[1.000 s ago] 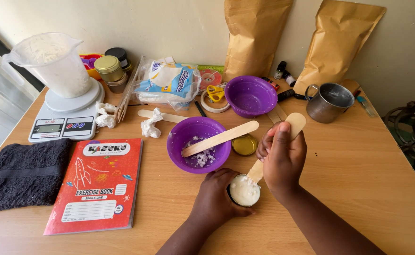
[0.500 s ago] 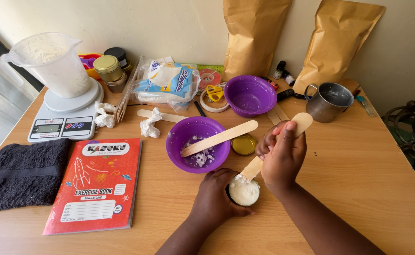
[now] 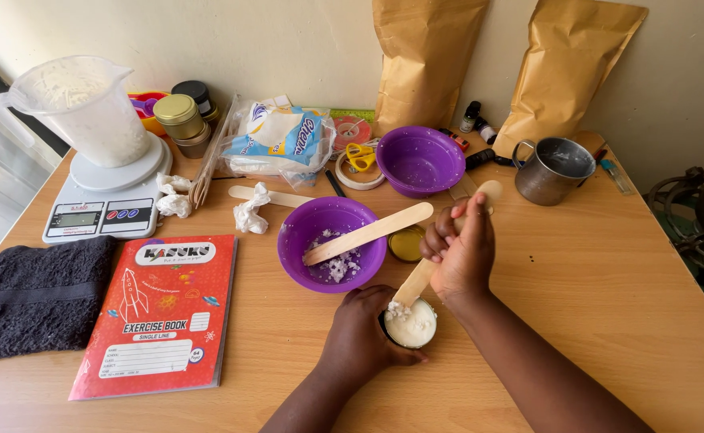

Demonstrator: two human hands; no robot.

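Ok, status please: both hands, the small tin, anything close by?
Left hand steadies small tin of white cream. Right hand grips wooden stick, tip in the cream. Purple bowl with a second stick sits just behind.

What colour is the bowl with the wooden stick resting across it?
Purple, seen clearly in the head view: the bowl holds white crumbs, with the pale wooden stick lying across it.

A: The stick (image 3: 436, 256) and table (image 3: 608, 281) are matt wood, the bowls (image 3: 332, 244) glossy purple plastic.
B: Right; upper right, the mug (image 3: 552, 170) is dull metal, lower left the towel (image 3: 35, 295) rough cloth.
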